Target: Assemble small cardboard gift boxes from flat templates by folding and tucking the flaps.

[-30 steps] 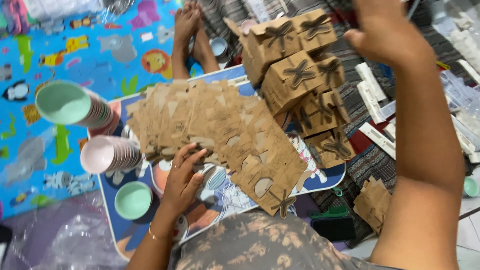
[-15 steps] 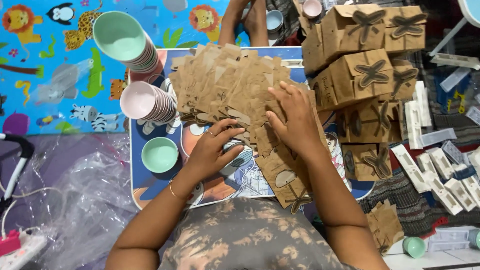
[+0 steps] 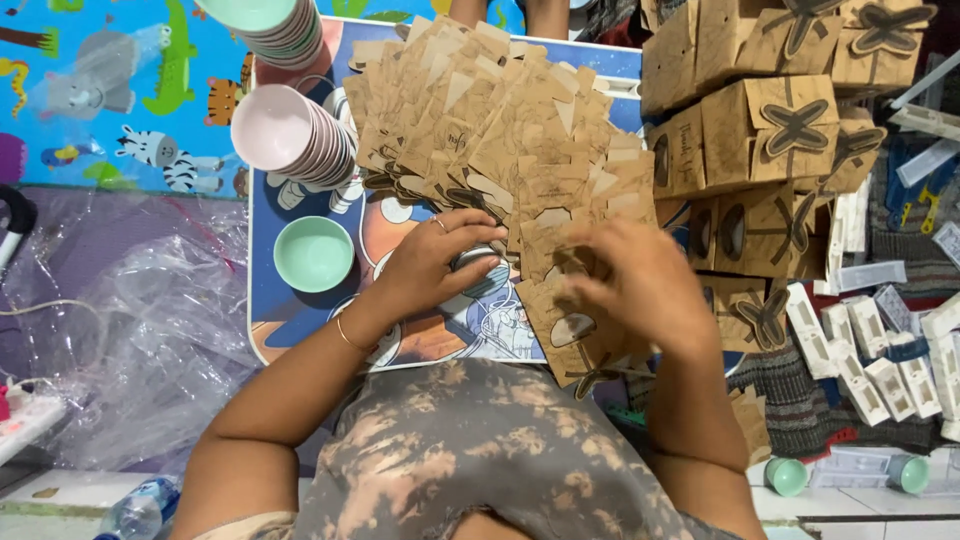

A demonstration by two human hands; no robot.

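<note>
Head cam, looking straight down over the person's lap & a low surface [image 3: 300, 345] w/ a cartoon print top.

Left hand [image 3: 440, 262]: fingers curled narrow round a small roundish grey-white thing [image 3: 478, 268], resting on the surface just below the fan of flat brown card blanks [image 3: 500, 140]. Can't tell what the thing is; mostly hidden by the fingers. Ring on one finger, thin bangle at the wrist.

Right hand [image 3: 640, 290]: blurred, back of hand up, fingers bent down onto the lower end of the card fan, touching a blank w/ an oval window [image 3: 572, 330]. Whether it pinches the blank or just presses on it – cannot tell, blur & fingers hide the contact.

Card blanks: many, overlapped like shingles, spread from top centre of the surface down to its near right edge, partly over the edge.

Left of the fan: stack of pink bowls [image 3: 290, 135] tipped on its side; above it a stack w/ a mint bowl on top [image 3: 262, 22]; a single mint bowl [image 3: 313, 253] standing upright, just left of the left hand, apart from it.

Right of the fan: pile of folded brown boxes [image 3: 775, 130] w/ dark cross-shaped closures, stacked several high. Further right, on the floor: white moulded inserts [image 3: 870, 350], two small mint-capped pots [image 3: 788, 476] near the frame bottom.

Far left: crumpled clear plastic sheeting [image 3: 130, 330] on a bright animal-print mat [image 3: 90, 100].
</note>
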